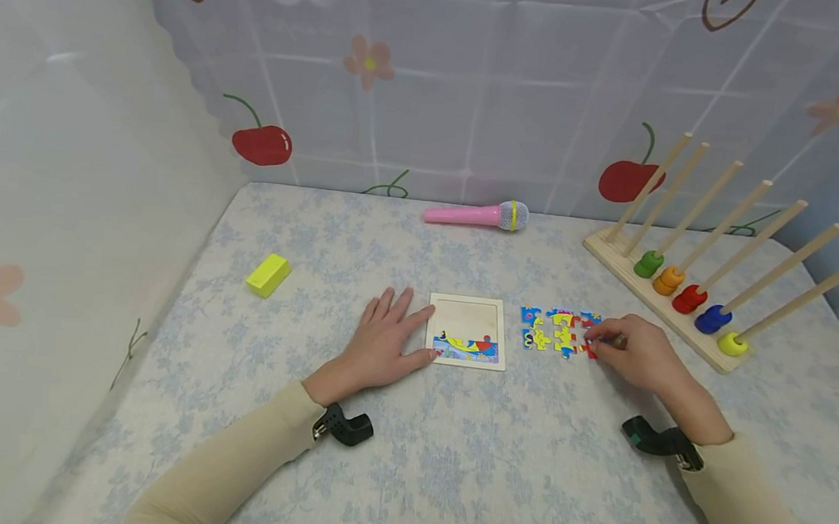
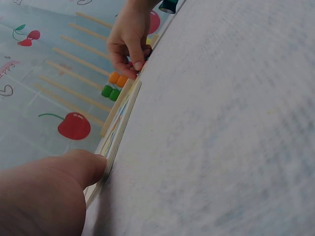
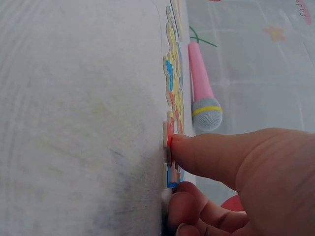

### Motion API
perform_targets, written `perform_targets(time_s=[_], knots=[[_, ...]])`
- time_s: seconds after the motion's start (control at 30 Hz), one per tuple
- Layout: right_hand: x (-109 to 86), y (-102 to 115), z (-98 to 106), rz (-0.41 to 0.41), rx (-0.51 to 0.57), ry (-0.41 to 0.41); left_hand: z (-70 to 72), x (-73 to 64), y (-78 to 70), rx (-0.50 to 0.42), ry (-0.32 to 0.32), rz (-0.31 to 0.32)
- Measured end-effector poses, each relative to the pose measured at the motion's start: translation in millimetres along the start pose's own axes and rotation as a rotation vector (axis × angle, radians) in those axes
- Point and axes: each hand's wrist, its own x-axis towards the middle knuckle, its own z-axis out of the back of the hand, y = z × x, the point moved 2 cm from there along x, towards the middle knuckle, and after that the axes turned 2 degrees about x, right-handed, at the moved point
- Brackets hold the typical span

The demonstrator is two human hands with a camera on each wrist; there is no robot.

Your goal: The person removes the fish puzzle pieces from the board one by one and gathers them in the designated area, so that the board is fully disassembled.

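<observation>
My left hand (image 1: 381, 343) lies spread on the table at the left side of a square wooden puzzle tray (image 1: 470, 300), its thumb (image 2: 93, 164) on the tray's near left edge. Along the bottom of the tray a row of colourful pieces (image 1: 466, 348) is fitted; bare wood shows above them. Several loose jigsaw pieces (image 1: 563, 338) lie flat to the right of the tray. At the right end of these my right hand (image 1: 640, 352) pinches a red and blue puzzle piece (image 3: 169, 135) between thumb and curled fingers, low at the tabletop.
A pink toy microphone (image 1: 468, 215) lies at the table's back edge. At the right stands a wooden peg rack (image 1: 655, 303) with coloured beads and tall slanting rods, close beyond my right hand. A yellow block (image 1: 268, 274) sits at the left.
</observation>
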Motion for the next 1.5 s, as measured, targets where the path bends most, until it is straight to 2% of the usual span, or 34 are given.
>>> perform_targets(time_s=[0.6, 0.77, 1.0, 1.27, 1.5], knots=[[-1.1, -1.9, 1.1, -0.013, 0.031, -0.02, -0.1, 0.2, -1.5, -0.009, -0.006, 0.006], [-2.0, -3.0, 3.0, -0.029, 0.047, -0.005, 1.0, -1.2, -3.1, -0.016, 0.005, 0.008], [-4.2, -4.2, 7.3, 0.037, 0.028, 0.04, 0.3, -1.4, -2.8, -0.013, 0.003, 0.003], [-3.5, -2.7, 4.7, 0.039, -0.008, 0.027, 1.0, -1.2, -1.9, -0.013, 0.002, -0.001], [-2.1, -4.0, 5.8, 0.054, 0.007, 0.033, 2.4, -0.7, -1.7, -0.013, 0.011, 0.002]])
